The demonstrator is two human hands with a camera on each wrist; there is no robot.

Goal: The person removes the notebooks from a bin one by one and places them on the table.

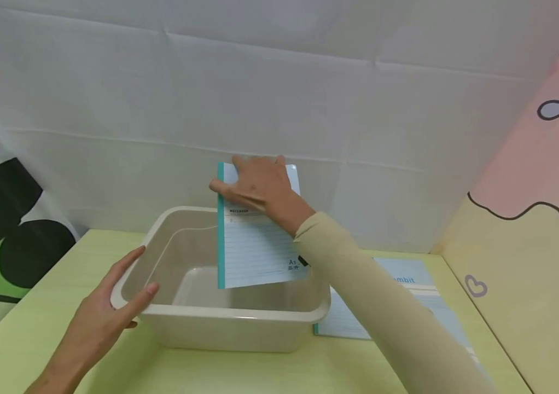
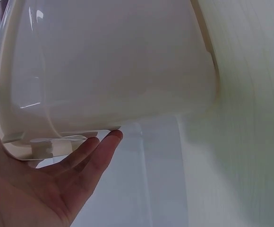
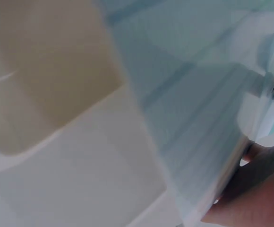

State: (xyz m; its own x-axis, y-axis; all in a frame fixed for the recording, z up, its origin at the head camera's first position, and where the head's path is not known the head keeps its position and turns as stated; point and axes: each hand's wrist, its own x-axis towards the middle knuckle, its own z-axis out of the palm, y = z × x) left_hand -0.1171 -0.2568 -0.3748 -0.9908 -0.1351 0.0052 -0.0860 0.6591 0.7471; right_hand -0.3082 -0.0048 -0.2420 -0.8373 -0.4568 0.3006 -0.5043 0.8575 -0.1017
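Observation:
My right hand (image 1: 262, 183) grips a light blue notebook (image 1: 260, 246) with a teal spine near its top edge. The notebook hangs upright over a beige plastic basin (image 1: 230, 334), its lower edge below the basin's far rim. In the right wrist view the lined cover of the notebook (image 3: 193, 94) looks blurred, with part of the hand (image 3: 260, 198) at its edge. My left hand (image 1: 97, 314) holds the basin's left front corner, thumb over the rim. In the left wrist view the fingers of this hand (image 2: 47, 194) lie against the outside of the basin (image 2: 113, 66).
To the right of the basin, more notebooks (image 1: 341, 317) lie on the pale yellow-green table (image 1: 220, 377), partly covered by my right sleeve. A white cloth (image 1: 269, 71) hangs behind the table. A patterned pink and yellow panel (image 1: 520, 262) stands at the right.

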